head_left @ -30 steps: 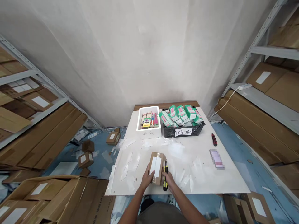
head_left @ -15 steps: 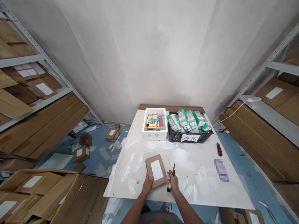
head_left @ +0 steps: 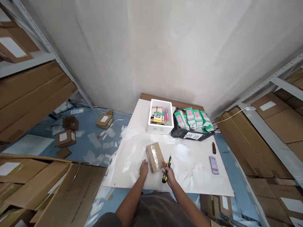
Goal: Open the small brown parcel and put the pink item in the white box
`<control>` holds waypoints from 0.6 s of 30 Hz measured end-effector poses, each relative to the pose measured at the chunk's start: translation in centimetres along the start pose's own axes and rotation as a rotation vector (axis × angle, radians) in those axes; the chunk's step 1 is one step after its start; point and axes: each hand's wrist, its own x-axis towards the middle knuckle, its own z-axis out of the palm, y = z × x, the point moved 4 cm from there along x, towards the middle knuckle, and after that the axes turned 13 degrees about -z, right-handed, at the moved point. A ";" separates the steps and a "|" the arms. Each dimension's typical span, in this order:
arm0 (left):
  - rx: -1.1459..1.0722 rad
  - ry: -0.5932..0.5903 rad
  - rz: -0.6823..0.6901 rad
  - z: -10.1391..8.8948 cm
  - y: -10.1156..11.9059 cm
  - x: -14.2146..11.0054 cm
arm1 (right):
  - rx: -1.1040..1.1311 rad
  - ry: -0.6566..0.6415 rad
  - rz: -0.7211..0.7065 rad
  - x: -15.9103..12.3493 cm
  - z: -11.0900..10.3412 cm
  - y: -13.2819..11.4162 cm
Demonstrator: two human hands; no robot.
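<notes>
A small brown cardboard box [head_left: 158,157] lies on the white-covered table, a strip of shiny clear tape along its upper face. Just off its lower left side is my left hand [head_left: 144,169], empty, with the fingers loosely bent and slightly apart. My right hand [head_left: 169,175] grips a yellow-and-black utility knife [head_left: 165,177], its tip pointing away from me. The fingertips of that hand reach the box's lower right edge; whether they press on it is hard to tell.
Behind the box stand a white foam bin [head_left: 160,129] of colourful packets and a black crate [head_left: 180,134] of green-and-pink boxes. A red-black cutter [head_left: 214,148] and a blurred purple item [head_left: 214,165] lie at right. Torn film litters the table [head_left: 132,148]. Shelves with cartons flank both sides.
The box has been turned over: its white label faced up before, now the taped side does. My left hand has come off the box. The knife stays in my right hand.
</notes>
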 end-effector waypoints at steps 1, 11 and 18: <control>-0.010 0.023 -0.018 -0.7 0.3 0.6 | 0.000 0.002 -0.007 -0.1 0.1 0.1; 0.457 -0.304 0.399 -3.2 7.6 4.8 | -0.377 0.002 -0.051 1.3 -0.3 -0.5; 0.525 -0.344 0.345 -3.1 7.8 5.6 | -0.810 -0.110 -0.277 6.3 6.1 -2.4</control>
